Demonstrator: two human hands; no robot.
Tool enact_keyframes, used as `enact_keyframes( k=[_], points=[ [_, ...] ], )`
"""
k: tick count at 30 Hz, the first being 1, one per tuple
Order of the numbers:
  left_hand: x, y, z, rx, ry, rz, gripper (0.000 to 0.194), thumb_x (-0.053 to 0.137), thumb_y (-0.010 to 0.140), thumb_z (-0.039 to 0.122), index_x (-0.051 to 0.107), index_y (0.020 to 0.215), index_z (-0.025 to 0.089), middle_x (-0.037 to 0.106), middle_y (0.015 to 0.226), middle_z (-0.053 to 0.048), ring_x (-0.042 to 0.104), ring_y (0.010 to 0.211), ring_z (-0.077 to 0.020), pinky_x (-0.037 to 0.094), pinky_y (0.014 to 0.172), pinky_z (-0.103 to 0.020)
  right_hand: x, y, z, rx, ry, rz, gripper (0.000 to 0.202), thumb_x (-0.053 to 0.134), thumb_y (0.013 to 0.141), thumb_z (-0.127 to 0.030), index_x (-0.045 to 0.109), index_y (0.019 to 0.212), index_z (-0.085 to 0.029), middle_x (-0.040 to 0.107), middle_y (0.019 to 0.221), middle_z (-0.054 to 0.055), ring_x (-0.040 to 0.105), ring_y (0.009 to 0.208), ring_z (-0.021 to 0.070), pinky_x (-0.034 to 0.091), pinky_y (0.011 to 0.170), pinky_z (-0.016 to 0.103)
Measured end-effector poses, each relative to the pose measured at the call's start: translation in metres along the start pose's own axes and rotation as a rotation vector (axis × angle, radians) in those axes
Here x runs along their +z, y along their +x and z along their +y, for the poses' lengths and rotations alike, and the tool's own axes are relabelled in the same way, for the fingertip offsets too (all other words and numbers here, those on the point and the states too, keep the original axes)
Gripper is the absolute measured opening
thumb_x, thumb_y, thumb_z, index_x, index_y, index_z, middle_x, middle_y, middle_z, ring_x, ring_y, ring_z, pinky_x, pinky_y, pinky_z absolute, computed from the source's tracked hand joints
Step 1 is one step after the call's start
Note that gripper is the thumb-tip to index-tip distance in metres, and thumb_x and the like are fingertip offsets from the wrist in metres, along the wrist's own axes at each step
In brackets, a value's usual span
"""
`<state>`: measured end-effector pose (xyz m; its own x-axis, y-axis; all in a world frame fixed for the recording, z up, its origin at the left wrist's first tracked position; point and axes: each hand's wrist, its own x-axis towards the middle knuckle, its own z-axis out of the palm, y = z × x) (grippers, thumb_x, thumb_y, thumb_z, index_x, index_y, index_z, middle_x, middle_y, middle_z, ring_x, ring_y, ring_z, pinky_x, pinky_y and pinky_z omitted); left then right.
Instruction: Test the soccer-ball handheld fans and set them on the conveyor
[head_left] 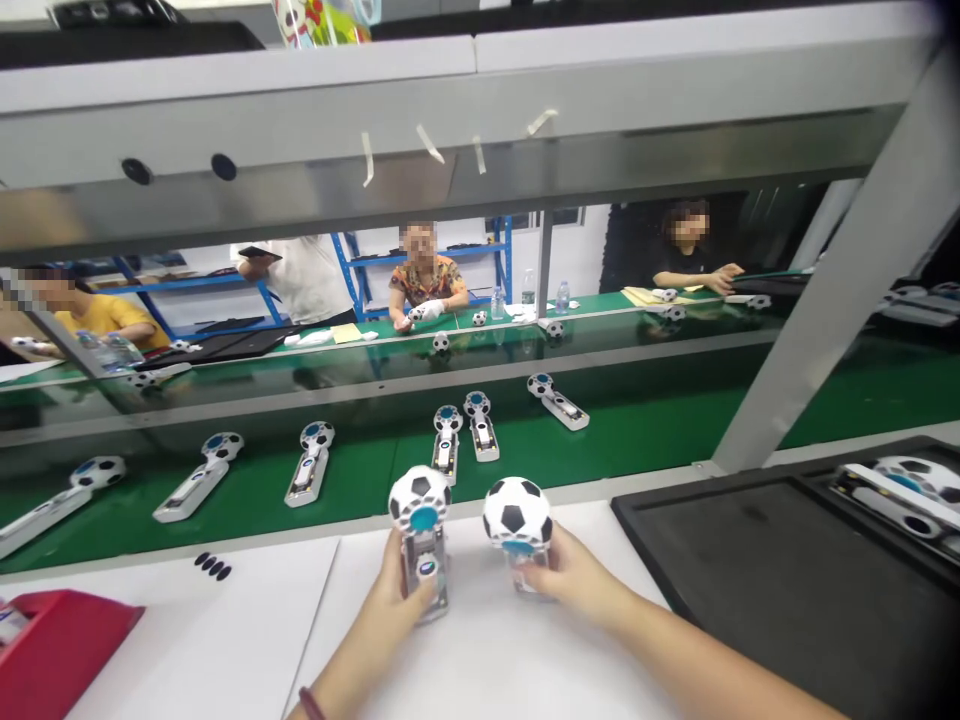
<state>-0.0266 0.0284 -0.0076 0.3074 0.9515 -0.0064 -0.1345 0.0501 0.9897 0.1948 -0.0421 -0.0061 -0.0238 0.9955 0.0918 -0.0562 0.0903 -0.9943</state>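
Observation:
My left hand (397,600) grips the grey handle of a soccer-ball toy (420,500); its black-and-white ball head with a blue centre points away from me. My right hand (559,575) holds a second soccer-ball toy (516,512) by its handle, its ball head also upright. Both toys are held side by side just above the white tabletop (487,660), close to its far edge.
A green conveyor belt (637,440) carries several more soccer-ball toys (309,462). A black tray (787,580) at right holds more toys. A red bin (52,650) sits at left, small black pads (213,567) near it. Other people work across the line; a slanted metal post (825,290) stands at right.

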Motion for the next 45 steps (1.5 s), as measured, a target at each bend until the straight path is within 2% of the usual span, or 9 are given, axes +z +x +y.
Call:
enact_keyframes(
  k=[3,7,13,23,26,31,36,41,45],
  points=[
    [-0.004,-0.004,-0.007,-0.132,-0.023,-0.126,0.059,0.071,0.062,0.041,0.047,0.111,0.019,0.059,0.104,-0.012,0.056,0.094,-0.0259,0.043,0.082,-0.035,0.003,0.003,0.005,0.074,0.035,-0.029,0.045,0.066,0.069,-0.039,0.047,0.104,-0.019,0.058,0.095,0.007,0.055,0.088,0.0199,0.042,0.079,0.035],
    [-0.001,-0.009,0.002,-0.296,-0.22,-0.167,0.046,0.066,0.069,0.036,0.045,0.108,0.022,0.055,0.106,-0.01,0.059,0.082,-0.0234,0.048,0.073,-0.04,0.009,0.004,0.004,0.18,0.343,0.088,0.035,0.059,0.074,-0.045,0.043,0.093,-0.019,0.057,0.081,0.002,0.056,0.071,0.0144,0.043,0.065,0.03],
    [0.004,-0.014,0.005,-0.299,-0.315,-0.166,0.04,0.065,0.07,0.027,0.047,0.105,0.022,0.05,0.113,-0.009,0.056,0.087,-0.0236,0.047,0.081,-0.05,0.015,-0.002,-0.001,0.297,0.649,0.01,0.043,0.068,0.059,-0.018,0.042,0.094,-0.02,0.057,0.083,0.001,0.055,0.074,0.0134,0.04,0.067,0.026],
    [0.004,-0.015,0.003,-0.312,-0.186,-0.198,0.055,0.071,0.063,0.034,0.042,0.109,0.023,0.054,0.108,-0.01,0.058,0.085,-0.0241,0.047,0.077,-0.043,0.022,-0.005,-0.006,0.334,0.626,-0.113,0.043,0.063,0.059,-0.013,0.04,0.095,-0.019,0.054,0.079,0.0,0.052,0.068,0.0124,0.038,0.064,0.027],
    [0.003,-0.015,0.002,-0.309,-0.154,-0.224,0.054,0.069,0.065,0.036,0.041,0.109,0.022,0.058,0.098,-0.009,0.058,0.083,-0.0239,0.046,0.077,-0.041,0.024,-0.007,-0.009,0.339,0.611,-0.139,0.043,0.065,0.058,-0.013,0.04,0.093,-0.019,0.053,0.078,-0.001,0.052,0.067,0.0122,0.037,0.064,0.026],
    [0.001,-0.014,0.001,-0.314,-0.123,-0.264,0.058,0.067,0.067,0.04,0.039,0.113,0.02,0.061,0.085,-0.009,0.059,0.079,-0.0243,0.045,0.073,-0.038,0.024,-0.006,-0.008,0.325,0.605,-0.126,0.041,0.065,0.059,-0.014,0.04,0.092,-0.019,0.053,0.081,0.0,0.054,0.072,0.0138,0.039,0.069,0.03],
    [0.0,-0.014,0.0,-0.308,-0.148,-0.271,0.063,0.068,0.067,0.039,0.034,0.119,0.022,0.06,0.093,-0.01,0.058,0.083,-0.0246,0.044,0.076,-0.04,0.023,-0.007,-0.005,0.298,0.615,-0.126,0.042,0.065,0.063,-0.018,0.039,0.096,-0.02,0.054,0.082,0.001,0.056,0.071,0.0151,0.04,0.068,0.031],
    [-0.001,-0.015,0.002,-0.292,-0.13,-0.353,0.056,0.064,0.072,0.038,0.036,0.117,0.02,0.06,0.087,-0.009,0.057,0.083,-0.023,0.043,0.075,-0.036,0.025,-0.008,-0.004,0.264,0.617,-0.143,0.042,0.066,0.064,-0.018,0.038,0.096,-0.02,0.054,0.082,0.001,0.055,0.07,0.0137,0.04,0.066,0.029],
    [-0.002,-0.014,-0.001,-0.29,-0.148,-0.333,0.058,0.066,0.07,0.038,0.037,0.117,0.021,0.059,0.085,-0.009,0.056,0.081,-0.023,0.043,0.074,-0.036,0.026,-0.008,-0.004,0.286,0.618,-0.13,0.044,0.067,0.063,-0.02,0.038,0.096,-0.02,0.054,0.082,0.001,0.055,0.07,0.0132,0.039,0.064,0.027]
  ],
)
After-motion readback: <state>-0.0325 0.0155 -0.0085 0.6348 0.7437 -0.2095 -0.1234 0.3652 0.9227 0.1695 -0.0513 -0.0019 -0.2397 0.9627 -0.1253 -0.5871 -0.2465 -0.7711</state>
